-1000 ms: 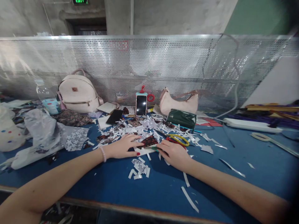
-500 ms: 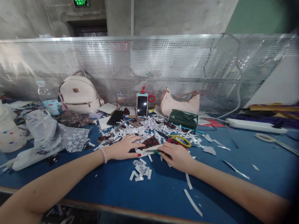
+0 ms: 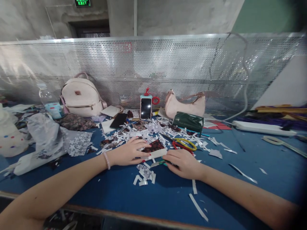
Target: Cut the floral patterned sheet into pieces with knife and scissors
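Observation:
My left hand [image 3: 130,149] lies on the table with its fingers spread. Its fingertips rest on a dark red-and-black patterned piece [image 3: 154,146], and the thumb is at the left end of a white strip [image 3: 157,154] along the piece's near edge. In my right hand [image 3: 183,163] is a small green-handled tool [image 3: 157,164] with a pointed metal tip, aimed left just below the strip; most of its handle is hidden in the fist, so its exact kind is unclear. My right fingertips touch the strip's right end. White scraps [image 3: 145,174] lie just in front.
Yellow-and-red-handled scissors [image 3: 185,144] lie behind my right hand among paper scraps. Further back are an upright phone [image 3: 145,108], a flat phone [image 3: 119,121], a green pouch [image 3: 188,122], a pink handbag [image 3: 184,107] and a backpack [image 3: 81,97]. A bottle [image 3: 49,100] stands left.
My right hand has shifted slightly nearer, and the tool's tip has moved off the white strip to below it. More of the strip shows. My left hand has barely moved.

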A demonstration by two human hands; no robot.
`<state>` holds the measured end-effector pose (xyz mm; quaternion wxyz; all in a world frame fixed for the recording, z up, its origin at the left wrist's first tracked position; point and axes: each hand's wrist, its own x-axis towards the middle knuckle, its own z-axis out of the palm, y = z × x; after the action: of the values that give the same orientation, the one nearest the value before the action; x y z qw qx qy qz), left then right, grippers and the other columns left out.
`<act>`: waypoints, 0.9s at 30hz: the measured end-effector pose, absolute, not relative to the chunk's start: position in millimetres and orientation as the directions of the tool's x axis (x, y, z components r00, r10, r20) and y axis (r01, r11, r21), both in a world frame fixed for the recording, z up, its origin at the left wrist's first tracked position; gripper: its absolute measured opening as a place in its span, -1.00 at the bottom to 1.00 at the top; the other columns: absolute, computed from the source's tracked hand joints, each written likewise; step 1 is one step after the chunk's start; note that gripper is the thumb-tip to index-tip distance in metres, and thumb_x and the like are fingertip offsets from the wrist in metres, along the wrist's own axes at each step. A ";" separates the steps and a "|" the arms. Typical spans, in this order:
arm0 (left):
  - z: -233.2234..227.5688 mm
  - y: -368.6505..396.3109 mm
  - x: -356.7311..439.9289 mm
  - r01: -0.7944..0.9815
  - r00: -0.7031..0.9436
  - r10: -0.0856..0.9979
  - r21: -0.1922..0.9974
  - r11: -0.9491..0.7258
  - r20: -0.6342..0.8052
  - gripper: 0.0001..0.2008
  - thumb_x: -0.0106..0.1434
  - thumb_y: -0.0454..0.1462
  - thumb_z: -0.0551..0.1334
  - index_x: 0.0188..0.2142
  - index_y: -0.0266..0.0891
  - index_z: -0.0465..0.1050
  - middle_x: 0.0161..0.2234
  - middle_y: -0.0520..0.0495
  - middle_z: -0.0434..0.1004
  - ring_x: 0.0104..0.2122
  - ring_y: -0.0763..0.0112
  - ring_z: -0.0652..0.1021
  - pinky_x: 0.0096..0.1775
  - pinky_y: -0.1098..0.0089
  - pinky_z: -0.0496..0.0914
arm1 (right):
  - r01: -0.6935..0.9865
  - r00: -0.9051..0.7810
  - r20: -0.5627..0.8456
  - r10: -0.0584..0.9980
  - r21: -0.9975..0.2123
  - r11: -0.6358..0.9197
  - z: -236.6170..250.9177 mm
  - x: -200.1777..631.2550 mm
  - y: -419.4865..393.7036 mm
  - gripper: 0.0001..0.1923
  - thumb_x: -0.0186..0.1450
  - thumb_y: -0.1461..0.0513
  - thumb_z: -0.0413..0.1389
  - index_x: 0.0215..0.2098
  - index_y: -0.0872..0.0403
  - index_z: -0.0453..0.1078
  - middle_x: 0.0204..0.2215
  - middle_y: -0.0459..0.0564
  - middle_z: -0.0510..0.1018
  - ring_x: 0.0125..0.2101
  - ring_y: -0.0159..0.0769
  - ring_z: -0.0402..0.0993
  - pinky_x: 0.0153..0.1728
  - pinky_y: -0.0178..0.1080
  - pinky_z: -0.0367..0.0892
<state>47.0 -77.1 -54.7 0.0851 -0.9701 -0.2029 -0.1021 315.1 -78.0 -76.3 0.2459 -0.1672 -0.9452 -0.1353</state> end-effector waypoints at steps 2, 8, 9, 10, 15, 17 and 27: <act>-55.3 -77.4 47.7 0.400 0.903 0.361 -0.145 -0.905 0.235 -0.72 0.35 -0.22 0.02 -0.03 -0.16 0.40 0.09 -0.21 0.31 0.10 0.13 0.27 0.10 0.01 0.10 | 0.376 -0.821 0.521 0.236 0.180 0.909 -75.9 315.0 -78.3 -0.75 0.35 0.25 -0.16 -0.28 0.10 0.35 -0.46 0.00 0.48 -0.47 -0.37 0.40 -0.48 -0.31 0.20; -54.7 -76.9 49.5 0.376 0.913 0.335 -0.160 -0.913 0.234 -0.71 0.38 -0.24 -0.02 -0.03 -0.14 0.41 0.07 -0.18 0.35 0.07 0.20 0.31 0.06 0.14 0.20 | 0.366 -0.827 0.518 0.219 0.200 0.909 -77.3 314.8 -77.5 -0.76 0.34 0.25 -0.15 -0.28 0.10 0.35 -0.45 0.01 0.48 -0.48 -0.37 0.39 -0.47 -0.31 0.21; -54.5 -76.5 49.6 0.370 0.915 0.330 -0.160 -0.915 0.232 -0.71 0.38 -0.24 -0.01 -0.04 -0.13 0.42 0.07 -0.17 0.35 0.07 0.20 0.31 0.05 0.14 0.21 | 0.367 -0.827 0.517 0.219 0.203 0.908 -77.5 314.8 -77.3 -0.76 0.34 0.25 -0.14 -0.28 0.09 0.35 -0.45 0.01 0.49 -0.48 -0.37 0.39 -0.47 -0.31 0.21; -54.4 -76.1 49.8 0.365 0.917 0.326 -0.160 -0.917 0.229 -0.71 0.38 -0.24 -0.01 -0.04 -0.13 0.42 0.07 -0.17 0.35 0.07 0.21 0.31 0.05 0.15 0.21 | 0.367 -0.827 0.518 0.217 0.205 0.907 -77.7 314.9 -77.2 -0.76 0.34 0.25 -0.14 -0.28 0.09 0.36 -0.45 0.01 0.49 -0.48 -0.37 0.39 -0.47 -0.31 0.21; -53.5 -75.9 50.8 0.344 0.926 0.303 -0.176 -0.922 0.225 -0.73 0.37 -0.24 0.01 -0.07 -0.14 0.44 0.08 -0.17 0.35 0.06 0.21 0.33 0.04 0.17 0.22 | 0.358 -0.822 0.533 0.200 0.210 0.910 -77.5 315.2 -77.2 -0.76 0.35 0.24 -0.14 -0.27 0.10 0.35 -0.45 0.01 0.49 -0.48 -0.36 0.39 -0.47 -0.30 0.22; -52.7 -76.9 51.6 0.336 0.928 0.294 -0.177 -0.925 0.228 -0.73 0.37 -0.24 0.01 -0.08 -0.15 0.45 0.08 -0.18 0.35 0.06 0.20 0.33 0.04 0.17 0.22 | 0.355 -0.822 0.534 0.196 0.213 0.911 -77.4 315.1 -77.2 -0.76 0.35 0.24 -0.14 -0.28 0.10 0.35 -0.44 0.02 0.49 -0.48 -0.36 0.40 -0.47 -0.30 0.23; -53.8 -78.1 51.7 0.301 0.943 0.269 -0.159 -0.940 0.196 -0.74 0.36 -0.29 0.02 -0.08 -0.12 0.45 0.11 -0.18 0.32 0.08 0.19 0.32 0.08 0.14 0.18 | 0.350 -0.823 0.539 0.180 0.231 0.908 -78.2 315.2 -77.6 -0.73 0.35 0.24 -0.16 -0.27 0.10 0.37 -0.43 0.03 0.52 -0.46 -0.37 0.41 -0.46 -0.31 0.25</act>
<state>51.7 -78.1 -53.8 0.0938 -0.9812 -0.1452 -0.0859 315.2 -77.6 -78.2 0.2621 -0.1408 -0.9409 -0.1618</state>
